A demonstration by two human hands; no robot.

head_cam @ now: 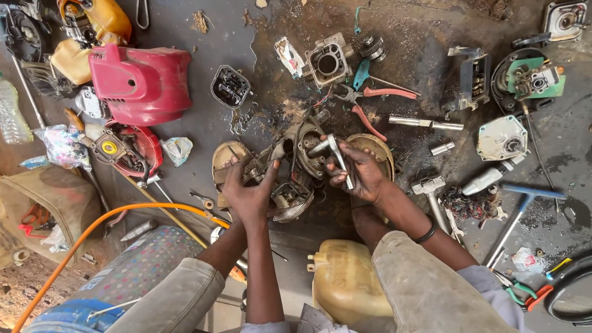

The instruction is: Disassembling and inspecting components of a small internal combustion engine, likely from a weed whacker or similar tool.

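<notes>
The person crouches over an oily floor point(203, 132) strewn with engine parts. The left hand point(250, 188) presses down on a grimy engine casing point(296, 166) that sits on the floor between the knees, its fingers spread wide over the casing's left edge. The right hand point(361, 172) has its fingers curled tightly around a metal T-handle wrench point(336, 157), whose shaft points into the top of the casing. Just beyond the casing lie red-handled pliers point(379, 92) and a bare cylinder block point(327, 61). A red engine cover point(142, 83) rests well to the left, and a yellowish fuel tank point(345, 283) stands near the right knee.
</notes>
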